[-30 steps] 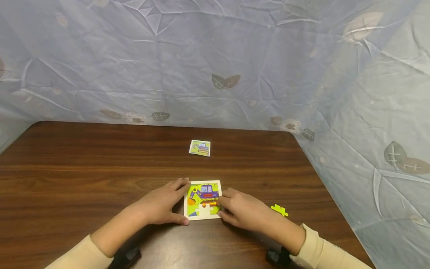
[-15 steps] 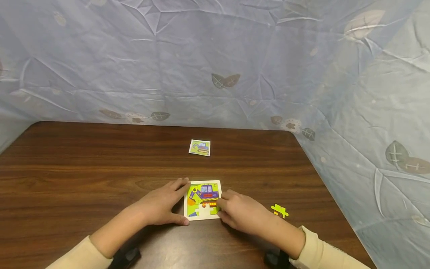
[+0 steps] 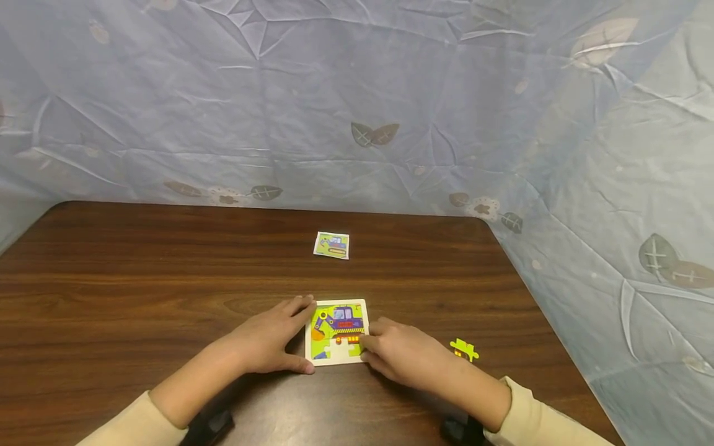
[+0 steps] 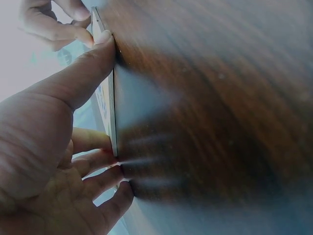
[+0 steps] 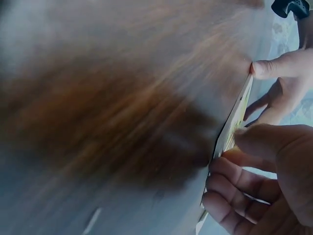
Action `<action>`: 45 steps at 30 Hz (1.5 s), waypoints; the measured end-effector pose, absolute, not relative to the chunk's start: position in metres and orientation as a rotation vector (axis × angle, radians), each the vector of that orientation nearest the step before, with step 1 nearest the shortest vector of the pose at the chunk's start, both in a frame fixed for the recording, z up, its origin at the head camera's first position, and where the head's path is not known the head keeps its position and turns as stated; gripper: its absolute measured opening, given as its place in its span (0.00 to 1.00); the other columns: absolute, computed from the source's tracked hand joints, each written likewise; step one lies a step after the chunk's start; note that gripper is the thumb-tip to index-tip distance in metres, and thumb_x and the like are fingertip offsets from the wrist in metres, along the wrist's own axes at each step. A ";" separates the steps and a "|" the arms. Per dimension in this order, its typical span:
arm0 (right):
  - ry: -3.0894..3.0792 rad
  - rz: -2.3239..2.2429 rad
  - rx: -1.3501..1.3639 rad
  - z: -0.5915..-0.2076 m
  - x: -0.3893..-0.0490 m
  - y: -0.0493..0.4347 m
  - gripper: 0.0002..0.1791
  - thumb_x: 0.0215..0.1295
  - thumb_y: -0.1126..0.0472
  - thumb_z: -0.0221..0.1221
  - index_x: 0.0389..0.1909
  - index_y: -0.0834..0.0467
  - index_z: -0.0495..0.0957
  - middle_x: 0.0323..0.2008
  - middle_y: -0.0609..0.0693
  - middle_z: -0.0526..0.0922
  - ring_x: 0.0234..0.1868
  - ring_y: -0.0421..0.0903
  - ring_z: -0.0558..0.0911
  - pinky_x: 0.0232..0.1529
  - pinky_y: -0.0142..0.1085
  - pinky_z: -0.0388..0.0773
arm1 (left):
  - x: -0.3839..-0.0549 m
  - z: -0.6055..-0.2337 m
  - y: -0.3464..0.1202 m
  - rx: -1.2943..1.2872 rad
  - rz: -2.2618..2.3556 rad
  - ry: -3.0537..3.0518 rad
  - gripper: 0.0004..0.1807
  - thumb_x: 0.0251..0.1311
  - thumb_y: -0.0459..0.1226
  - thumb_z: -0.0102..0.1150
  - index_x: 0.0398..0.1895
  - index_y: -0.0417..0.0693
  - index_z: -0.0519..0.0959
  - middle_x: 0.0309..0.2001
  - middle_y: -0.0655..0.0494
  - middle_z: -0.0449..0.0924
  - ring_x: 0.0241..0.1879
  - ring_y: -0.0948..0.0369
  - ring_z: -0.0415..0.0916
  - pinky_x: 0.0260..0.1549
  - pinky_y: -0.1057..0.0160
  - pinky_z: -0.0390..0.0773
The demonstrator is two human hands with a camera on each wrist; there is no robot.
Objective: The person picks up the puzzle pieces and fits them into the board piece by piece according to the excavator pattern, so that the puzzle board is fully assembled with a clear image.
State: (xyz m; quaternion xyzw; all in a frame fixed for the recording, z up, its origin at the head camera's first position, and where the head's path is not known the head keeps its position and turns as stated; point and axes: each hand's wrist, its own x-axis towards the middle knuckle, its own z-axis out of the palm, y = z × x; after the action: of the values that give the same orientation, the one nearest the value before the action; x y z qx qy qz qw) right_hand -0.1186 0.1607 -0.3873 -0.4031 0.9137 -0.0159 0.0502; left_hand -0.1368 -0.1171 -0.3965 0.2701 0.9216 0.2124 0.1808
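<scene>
A jigsaw puzzle board (image 3: 338,301) with a pale frame lies on the table, showing a purple excavator on green. A pale gap shows at its lower middle. My left hand (image 3: 270,339) holds the board's left side, thumb at the near corner and fingertips at the far corner. At the right edge, my right hand (image 3: 409,354) has curled fingers on a green-and-red puzzle piece (image 3: 355,349) at the lower right; its fingertips partly cover it. In the right wrist view, the right thumb (image 5: 259,139) reaches over the board's edge.
A loose yellow-green puzzle piece (image 3: 465,349) lies right of the right forearm, partly hidden by it. Farther back on the brown wooden table (image 3: 167,266) is a small excavator picture card (image 3: 331,245). Patterned cloth (image 3: 312,93) hangs behind and to the right.
My right fingers have shifted slightly at the board's right edge, uncovering a little more of its upper right side. The left hand and the board stay put.
</scene>
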 end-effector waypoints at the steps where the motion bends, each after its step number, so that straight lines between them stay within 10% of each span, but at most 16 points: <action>1: 2.769 -0.057 -1.227 -0.387 -0.118 0.163 0.10 0.75 0.54 0.63 0.49 0.54 0.86 0.37 0.44 0.82 0.36 0.35 0.73 0.34 0.25 0.76 | -0.137 -0.396 -0.117 0.762 0.599 2.602 0.59 0.56 0.61 0.74 0.83 0.41 0.57 0.85 0.45 0.51 0.84 0.41 0.50 0.75 0.32 0.62; 21: 2.760 -0.355 -0.829 -0.378 -0.114 0.294 0.23 0.71 0.57 0.67 0.64 0.55 0.80 0.56 0.48 0.82 0.53 0.46 0.83 0.49 0.42 0.85 | -0.135 -0.396 -0.121 0.772 0.588 2.597 0.59 0.57 0.62 0.72 0.83 0.41 0.56 0.85 0.45 0.50 0.83 0.39 0.50 0.75 0.31 0.62; 39: 2.784 -0.584 -0.827 -0.390 -0.104 0.304 0.18 0.70 0.59 0.67 0.55 0.66 0.83 0.39 0.44 0.78 0.34 0.26 0.75 0.31 0.26 0.79 | -0.136 -0.398 -0.119 0.786 0.581 2.602 0.60 0.57 0.62 0.72 0.83 0.41 0.56 0.85 0.44 0.50 0.84 0.40 0.49 0.75 0.32 0.62; 45: 2.667 -0.666 -0.838 -0.386 -0.106 0.306 0.22 0.75 0.63 0.62 0.67 0.58 0.77 0.47 0.45 0.82 0.40 0.32 0.78 0.36 0.29 0.80 | -0.136 -0.398 -0.118 0.789 0.570 2.604 0.60 0.57 0.63 0.71 0.83 0.41 0.56 0.85 0.44 0.50 0.84 0.41 0.49 0.75 0.33 0.62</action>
State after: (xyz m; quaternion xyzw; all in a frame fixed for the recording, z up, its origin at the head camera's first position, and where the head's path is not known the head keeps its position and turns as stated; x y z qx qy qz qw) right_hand -0.1059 0.3062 -0.3864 -0.2891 0.9197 -0.2298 0.1336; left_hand -0.1359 -0.1180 -0.3985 0.2793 0.9214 0.2015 0.1798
